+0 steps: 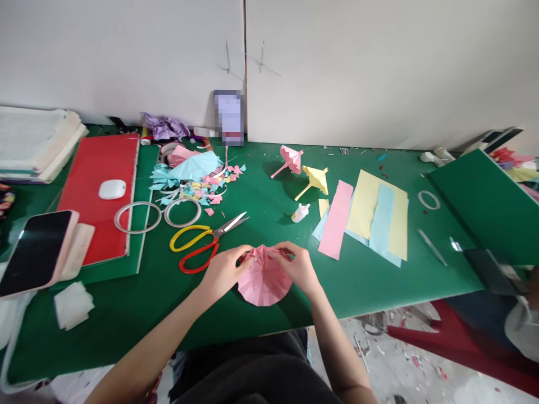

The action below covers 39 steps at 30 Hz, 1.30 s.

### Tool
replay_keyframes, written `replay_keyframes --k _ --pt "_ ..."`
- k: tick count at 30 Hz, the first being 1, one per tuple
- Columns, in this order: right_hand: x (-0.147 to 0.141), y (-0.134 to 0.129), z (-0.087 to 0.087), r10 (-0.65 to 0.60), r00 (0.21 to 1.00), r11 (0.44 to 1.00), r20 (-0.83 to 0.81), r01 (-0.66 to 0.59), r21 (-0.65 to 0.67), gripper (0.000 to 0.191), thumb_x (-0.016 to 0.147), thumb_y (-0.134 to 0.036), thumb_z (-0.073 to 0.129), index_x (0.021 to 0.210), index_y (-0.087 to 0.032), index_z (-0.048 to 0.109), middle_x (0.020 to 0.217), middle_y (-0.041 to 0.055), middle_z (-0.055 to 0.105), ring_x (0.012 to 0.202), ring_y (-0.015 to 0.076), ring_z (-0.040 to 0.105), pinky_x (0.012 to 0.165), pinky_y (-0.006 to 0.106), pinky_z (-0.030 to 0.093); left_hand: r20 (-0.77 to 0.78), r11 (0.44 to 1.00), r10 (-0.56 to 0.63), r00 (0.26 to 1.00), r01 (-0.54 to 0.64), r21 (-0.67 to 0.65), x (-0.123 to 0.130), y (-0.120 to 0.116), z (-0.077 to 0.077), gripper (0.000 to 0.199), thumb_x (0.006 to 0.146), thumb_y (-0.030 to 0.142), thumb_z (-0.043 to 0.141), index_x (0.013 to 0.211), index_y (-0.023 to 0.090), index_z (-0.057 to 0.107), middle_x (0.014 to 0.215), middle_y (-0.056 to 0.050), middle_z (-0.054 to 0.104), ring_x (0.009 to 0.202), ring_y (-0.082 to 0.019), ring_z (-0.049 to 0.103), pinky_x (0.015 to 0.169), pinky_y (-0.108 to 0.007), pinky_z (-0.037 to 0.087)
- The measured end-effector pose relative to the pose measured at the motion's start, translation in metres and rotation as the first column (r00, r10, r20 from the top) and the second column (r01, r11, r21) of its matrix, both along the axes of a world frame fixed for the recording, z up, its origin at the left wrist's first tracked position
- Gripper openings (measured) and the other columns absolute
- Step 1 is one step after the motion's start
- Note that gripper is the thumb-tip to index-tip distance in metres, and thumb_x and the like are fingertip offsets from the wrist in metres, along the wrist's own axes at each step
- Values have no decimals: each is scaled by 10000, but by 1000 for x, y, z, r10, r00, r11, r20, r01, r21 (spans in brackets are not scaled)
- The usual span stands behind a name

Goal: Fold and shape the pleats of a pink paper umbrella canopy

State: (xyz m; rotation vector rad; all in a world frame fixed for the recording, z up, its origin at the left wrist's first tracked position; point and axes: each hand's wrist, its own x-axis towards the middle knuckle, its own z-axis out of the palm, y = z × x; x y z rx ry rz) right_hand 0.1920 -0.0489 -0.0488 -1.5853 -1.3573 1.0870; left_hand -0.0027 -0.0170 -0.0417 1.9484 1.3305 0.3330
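A round, pleated pink paper piece (265,283) is held just above the green table near its front edge, its folds fanning out from the middle. My left hand (225,270) pinches its upper left rim between thumb and fingers. On the upper right rim, my right hand (298,265) has a similar pinch. Left of my left hand lie scissors (215,235) with one yellow and one red handle, their blades apart. Beyond my hands stand a small pink paper umbrella (291,159) and a yellow one (315,179). A small white glue bottle (300,213) lies in front of them.
Paper scraps (197,174) and tape rolls (182,212) are heaped at the left. A red folder (103,196) bears a white mouse (112,189). Pink (336,220) and yellow paper sheets (362,196) lie right. A phone (229,116) leans on the wall; another phone (37,252) is near left.
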Motion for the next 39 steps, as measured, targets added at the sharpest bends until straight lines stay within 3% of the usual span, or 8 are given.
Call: replay_keyframes --k 4,11,21,27,39 --pt "-1 0 0 16 1000 1000 5 -16 12 192 808 -323 607 901 -188 709 897 64 706 809 181 646 731 289 493 16 1000 -7 1000 6 6 1 0 -1 254 874 327 448 1011 206 624 823 -28 709 573 -134 597 487 -217 381" --pt "-1 2 1 33 998 999 48 -35 31 171 810 -313 618 820 -175 719 822 60 655 729 162 600 640 262 449 39 1000 -19 999 19 -6 -1 -2 2 269 886 317 435 1065 219 610 820 -17 704 515 -116 563 456 -213 362" --pt "-2 -3 1 67 997 998 32 -66 -12 270 847 -387 553 885 -177 720 831 53 721 729 175 630 654 273 476 37 999 4 999 -6 36 -1 -3 -1 274 888 364 426 1013 206 612 744 -19 677 553 -129 575 469 -213 367" --pt "-1 -4 2 102 995 995 1 -102 -21 261 859 -329 526 977 -184 708 911 48 726 789 176 648 717 281 492 36 999 20 999 -22 48 -1 -4 -4 261 879 355 436 993 205 616 745 -19 681 582 -136 593 480 -212 372" --pt "1 1 -7 77 997 996 -8 -77 -34 262 851 -340 531 964 -179 705 872 48 730 761 179 649 696 287 487 25 999 17 1000 -18 39 -2 1 -3 327 900 373 391 1047 202 628 782 -38 706 586 -148 624 475 -210 399"
